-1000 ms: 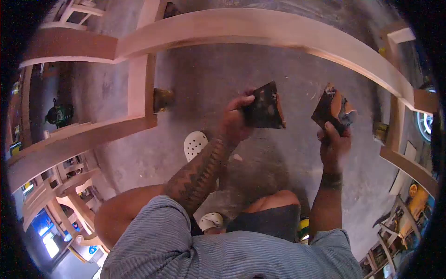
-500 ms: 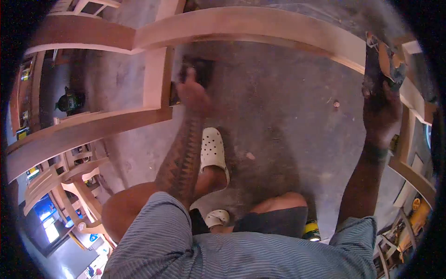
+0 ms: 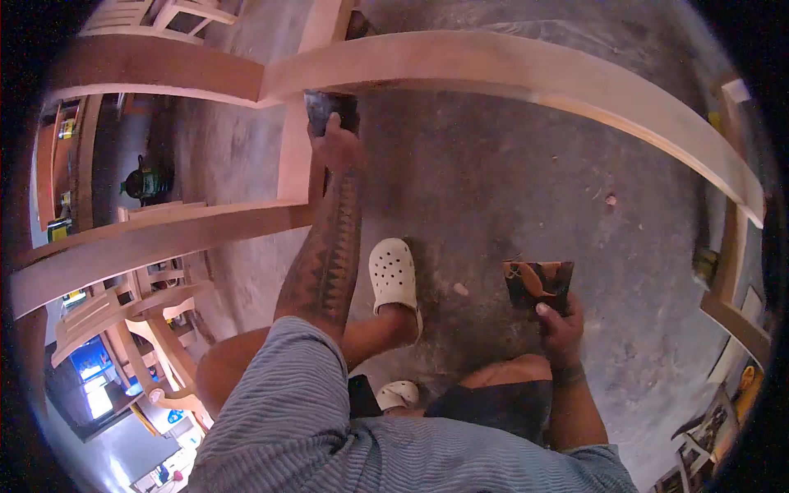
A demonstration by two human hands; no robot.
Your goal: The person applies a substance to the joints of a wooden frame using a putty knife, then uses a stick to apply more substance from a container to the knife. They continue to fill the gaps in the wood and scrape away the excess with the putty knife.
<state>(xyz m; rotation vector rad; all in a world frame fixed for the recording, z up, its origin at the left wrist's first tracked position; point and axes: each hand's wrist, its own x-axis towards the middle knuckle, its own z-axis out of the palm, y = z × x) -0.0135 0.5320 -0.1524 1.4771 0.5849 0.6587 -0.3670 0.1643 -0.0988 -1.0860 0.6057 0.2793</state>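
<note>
the dark sanding sheet [image 3: 330, 108] in the left hand [image 3: 335, 148] is partly covered by its fingers, and where it meets the curved pale wooden frame rail [image 3: 509, 70] is too dim to tell. the right hand's [image 3: 560, 329] thumb hides the lower edge of the brown patterned sanding sheet [image 3: 538, 283]; the small green machine [image 3: 148, 182] behind the frame is too small to identify

Hands: I count two, left hand [image 3: 335, 146] and right hand [image 3: 560, 329].
Sandpaper pieces: I see two, dark piece [image 3: 330, 108] and brown piece [image 3: 537, 283].
White clogs: two, upper clog [image 3: 393, 275], lower clog [image 3: 396, 394].
</note>
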